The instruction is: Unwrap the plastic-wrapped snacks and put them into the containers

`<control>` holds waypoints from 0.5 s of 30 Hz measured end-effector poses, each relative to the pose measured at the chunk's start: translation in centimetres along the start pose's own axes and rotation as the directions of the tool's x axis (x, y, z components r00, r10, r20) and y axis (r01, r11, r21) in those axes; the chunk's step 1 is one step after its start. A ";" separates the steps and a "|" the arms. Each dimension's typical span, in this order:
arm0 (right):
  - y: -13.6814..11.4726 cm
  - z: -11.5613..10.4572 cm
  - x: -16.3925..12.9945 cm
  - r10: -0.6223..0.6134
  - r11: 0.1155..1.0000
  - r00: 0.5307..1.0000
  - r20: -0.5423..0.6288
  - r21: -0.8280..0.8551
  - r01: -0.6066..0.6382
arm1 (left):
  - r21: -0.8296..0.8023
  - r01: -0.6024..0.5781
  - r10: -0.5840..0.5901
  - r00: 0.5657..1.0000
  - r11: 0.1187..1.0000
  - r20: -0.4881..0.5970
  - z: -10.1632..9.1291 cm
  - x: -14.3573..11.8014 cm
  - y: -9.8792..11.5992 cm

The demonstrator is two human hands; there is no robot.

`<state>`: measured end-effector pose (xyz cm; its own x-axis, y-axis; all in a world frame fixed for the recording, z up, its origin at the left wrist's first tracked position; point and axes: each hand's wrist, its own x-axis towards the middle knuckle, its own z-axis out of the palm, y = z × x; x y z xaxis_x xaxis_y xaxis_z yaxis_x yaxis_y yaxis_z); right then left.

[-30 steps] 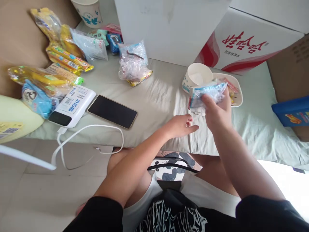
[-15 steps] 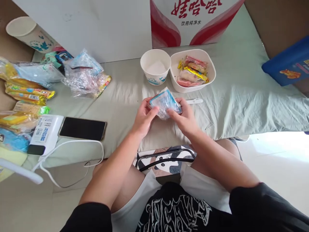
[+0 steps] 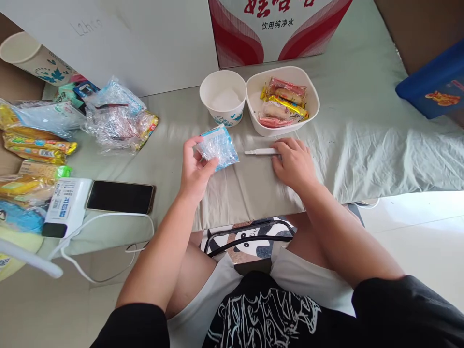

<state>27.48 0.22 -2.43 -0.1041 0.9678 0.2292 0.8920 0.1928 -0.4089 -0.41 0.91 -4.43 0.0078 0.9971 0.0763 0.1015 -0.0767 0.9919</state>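
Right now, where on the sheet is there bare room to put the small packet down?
Bare sheet lies right of the white bowl, up to the blue box. A smaller patch lies between the phone and the left hand. The far left is crowded with snack packets.

We record a bed (image 3: 362,145) under a wrinkled pale green sheet, a white panel (image 3: 145,43) and a red-and-white carton (image 3: 275,24) behind it, pale floor (image 3: 416,232) sunlit at right.

Phone (image 3: 121,196), power bank (image 3: 65,207) (cabled).
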 end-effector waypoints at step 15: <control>-7.4 -0.1 -1.3 -0.014 0.636 0.926 0.377 0.718 -0.282 | 0.092 -0.154 0.154 0.988 0.984 0.001 1.8 -0.9 0.4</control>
<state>21.10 -2.47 0.39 -0.2748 0.9546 -0.1149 0.2813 -0.0344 -0.9590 1.44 -0.03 -4.26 0.0247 0.9732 0.2285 0.1899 -0.2289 0.9547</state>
